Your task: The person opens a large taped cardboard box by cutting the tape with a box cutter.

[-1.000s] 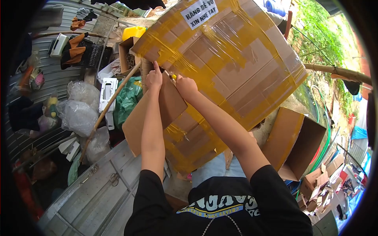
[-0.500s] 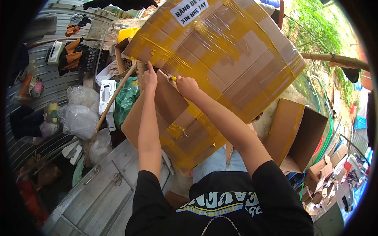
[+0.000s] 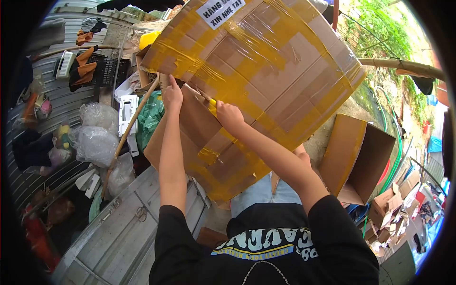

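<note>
A large cardboard box, wrapped in many bands of yellow tape, rests tilted on the person's lap and fills the middle of the view. A white label with printed words sits near its upper edge.

The right hand is closed around a small cutter with a yellow handle. Its thin blade points up and to the left, along the taped seam where a flap meets the box wall. I judge that the blade is held low and flat so that it cuts only the tape and not what is inside.

The left hand lies on the box edge just beside the blade tip, with the fingers curled over the cardboard. It seems to press the flap and keep the box from turning under the cut. This hand holds nothing loose; it only grips the cardboard edge.

To the left of the box are a long wooden stick, a green bag, some clear plastic bags and a white plastic part. At the right, on the ground, an open empty carton lies on its side, and more cardboard pieces are heaped further right. A metal sheet lies below the left arm.
</note>
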Available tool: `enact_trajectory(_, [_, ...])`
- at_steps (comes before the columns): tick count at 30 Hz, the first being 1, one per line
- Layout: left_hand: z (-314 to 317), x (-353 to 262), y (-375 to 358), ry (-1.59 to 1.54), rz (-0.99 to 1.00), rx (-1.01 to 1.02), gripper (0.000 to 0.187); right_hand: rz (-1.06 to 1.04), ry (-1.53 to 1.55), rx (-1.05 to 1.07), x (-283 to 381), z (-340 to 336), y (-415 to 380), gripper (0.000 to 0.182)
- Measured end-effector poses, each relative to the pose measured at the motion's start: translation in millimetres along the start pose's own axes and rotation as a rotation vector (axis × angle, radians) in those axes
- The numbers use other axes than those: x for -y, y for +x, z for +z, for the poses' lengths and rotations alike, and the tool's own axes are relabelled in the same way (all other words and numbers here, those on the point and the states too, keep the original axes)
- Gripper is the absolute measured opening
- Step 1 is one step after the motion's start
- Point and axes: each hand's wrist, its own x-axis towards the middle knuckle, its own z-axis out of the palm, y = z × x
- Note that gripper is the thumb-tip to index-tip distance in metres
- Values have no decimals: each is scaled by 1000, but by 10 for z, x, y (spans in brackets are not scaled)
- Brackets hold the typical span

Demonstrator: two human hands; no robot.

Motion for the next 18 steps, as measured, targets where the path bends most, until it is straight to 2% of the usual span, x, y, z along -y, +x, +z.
enact_trajectory(2, [62,91,122,51,-41,4,88,14,-39,-27,-51,23,-297,8])
enact_trajectory(4, [86,-48,65,31,0,41,91,57,-141,95,-279,24,-551,8])
enact_trajectory(8, [106,-76,-24,-11,8,32,91,46,-55,74,-363,181,-408,9])
enact_trajectory(10, [144,85,91,-19,27,54,90,34,-103,206,-340,156,-353,10])
enact_trajectory(11, [185,181,143,-30,-7,-45,86,34,-107,199,-340,129,-413,10])
enact_trajectory(12, [150,163,153,-33,-1,-50,86,45,-76,145,-322,118,-549,10])
enact_trajectory(13, [108,156,156,-36,24,-45,85,53,-45,90,-318,113,-658,11])
enact_trajectory(18, [26,-20,7,54,0,65,85,121,-39,135,-633,128,-1122,11])
